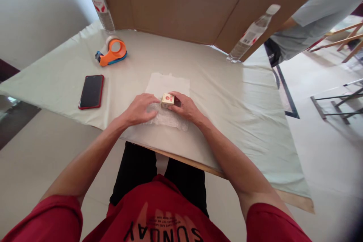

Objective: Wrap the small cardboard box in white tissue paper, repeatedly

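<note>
A small cream cardboard box (167, 100) with red print is gripped at its right side by my right hand (185, 106). On the box's left is my left hand (142, 109), its thumb and fingers apart, the fingertips close to the box; whether they touch it I cannot tell. Under both hands lies a sheet of clear bubble wrap (172, 118), crumpled toward its near edge. Beyond it a flat white sheet or bag (166, 82) rests on the cloth.
A red-edged phone (91, 91) and an orange tape dispenser (114, 52) lie on the cloth-covered table (221, 109) at left. Two water bottles (102, 7) stand against a tall cardboard panel (181, 3). At the right, behind the panel, is another person in grey (320, 15).
</note>
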Action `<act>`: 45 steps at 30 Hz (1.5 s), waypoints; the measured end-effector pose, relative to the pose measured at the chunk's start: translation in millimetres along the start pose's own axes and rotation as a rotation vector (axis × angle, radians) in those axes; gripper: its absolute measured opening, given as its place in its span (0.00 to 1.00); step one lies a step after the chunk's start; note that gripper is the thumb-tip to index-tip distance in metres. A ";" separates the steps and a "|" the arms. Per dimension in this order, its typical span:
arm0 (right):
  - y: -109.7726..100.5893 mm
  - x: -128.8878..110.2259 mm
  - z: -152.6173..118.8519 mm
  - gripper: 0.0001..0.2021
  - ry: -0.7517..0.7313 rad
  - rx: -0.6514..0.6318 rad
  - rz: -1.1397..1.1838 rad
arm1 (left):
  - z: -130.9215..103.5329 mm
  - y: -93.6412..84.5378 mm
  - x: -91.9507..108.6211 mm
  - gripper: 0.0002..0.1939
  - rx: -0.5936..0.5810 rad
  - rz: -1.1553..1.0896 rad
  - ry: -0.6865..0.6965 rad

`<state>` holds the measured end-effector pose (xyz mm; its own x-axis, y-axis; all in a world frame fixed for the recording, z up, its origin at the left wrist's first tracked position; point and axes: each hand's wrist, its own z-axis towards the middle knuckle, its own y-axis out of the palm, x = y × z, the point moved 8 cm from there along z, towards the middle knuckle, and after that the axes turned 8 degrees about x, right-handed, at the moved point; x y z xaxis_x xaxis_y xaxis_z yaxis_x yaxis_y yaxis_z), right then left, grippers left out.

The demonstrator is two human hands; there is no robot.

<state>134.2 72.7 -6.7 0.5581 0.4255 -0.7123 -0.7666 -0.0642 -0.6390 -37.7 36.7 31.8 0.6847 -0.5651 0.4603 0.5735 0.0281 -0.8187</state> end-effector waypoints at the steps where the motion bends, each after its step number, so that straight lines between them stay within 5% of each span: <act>1: 0.5 -0.3 0.3 0.28 -0.005 -0.002 -0.001 | -10.0 -0.4 10.7 0.21 -0.031 0.034 0.044; 5: 1.2 0.4 2.4 0.29 -0.020 0.023 -0.024 | -35.5 6.1 36.5 0.23 -0.075 0.230 0.118; 9: -7.0 -1.2 -1.0 0.36 -0.002 -0.026 0.039 | -32.3 14.8 43.3 0.14 -0.025 0.335 0.141; 14: -42.9 -33.2 -28.9 0.34 -0.071 0.022 -0.025 | -19.0 11.1 40.1 0.07 0.116 0.260 0.089; 18: -36.1 -57.8 -48.0 0.31 -0.185 -0.022 -0.205 | -4.4 0.9 27.0 0.05 0.238 0.120 -0.053; 21: -33.4 -49.9 -37.8 0.10 -0.140 0.093 -0.254 | 8.0 0.6 17.2 0.05 0.199 0.019 -0.128; 23: -36.6 -39.4 -24.2 0.05 -0.095 0.167 -0.179 | 13.6 0.0 14.6 0.05 0.147 -0.051 -0.135; 28: -38.6 -17.4 5.3 0.06 0.033 0.101 0.086 | 21.3 -8.7 12.5 0.17 0.098 -0.129 -0.139; 33: -28.4 -4.7 14.3 0.12 0.212 0.022 0.303 | 34.5 -1.0 -3.4 0.07 0.113 -0.185 -0.319; 38: -20.0 -2.6 7.2 0.14 0.299 0.057 0.464 | 39.8 16.5 -13.5 0.06 0.128 -0.391 -0.427; 45: -15.4 -7.0 -17.7 0.12 0.326 0.081 0.462 | 21.6 19.1 -6.6 0.08 0.143 -0.512 -0.414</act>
<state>147.7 54.7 2.9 0.2182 0.0678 -0.9735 -0.9690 -0.1030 -0.2243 -21.6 58.8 20.5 0.4103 -0.1744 0.8951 0.9060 -0.0339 -0.4219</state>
